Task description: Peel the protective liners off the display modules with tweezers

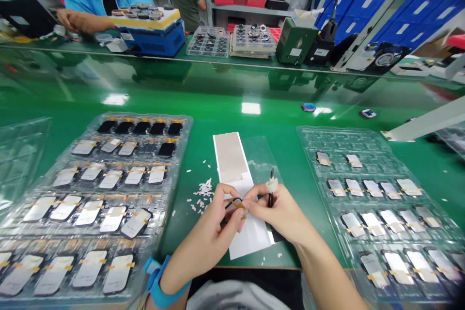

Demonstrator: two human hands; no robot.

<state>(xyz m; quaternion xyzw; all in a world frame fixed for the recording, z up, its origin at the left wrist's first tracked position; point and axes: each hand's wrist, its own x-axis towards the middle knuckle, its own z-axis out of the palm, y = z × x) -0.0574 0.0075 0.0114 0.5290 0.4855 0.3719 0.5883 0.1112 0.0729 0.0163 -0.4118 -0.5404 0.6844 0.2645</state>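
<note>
My left hand (pixel 212 227) is closed, pinching a small display module (pixel 237 201) with a dark edge and an orange flex cable. At the module's right side, the fingertips of my right hand (pixel 278 210) press together against it. A slim dark tool (pixel 271 173) with a whitish wrap sticks up from my right hand; its exact kind is unclear. Under both hands lies a white sheet (pixel 250 244) with a beige upper area. Small white strips (pixel 205 189) are scattered left of it. My fingers hide much of the module.
A clear tray (pixel 181 131) of display modules lies at left, another clear tray (pixel 308 138) at right. A transparent film (pixel 259 147) is beside the sheet. Behind a raised ledge, a co-worker's hands (pixel 85 20) are near a blue box (pixel 160 38). A white post (pixel 425 118) slants in from the right.
</note>
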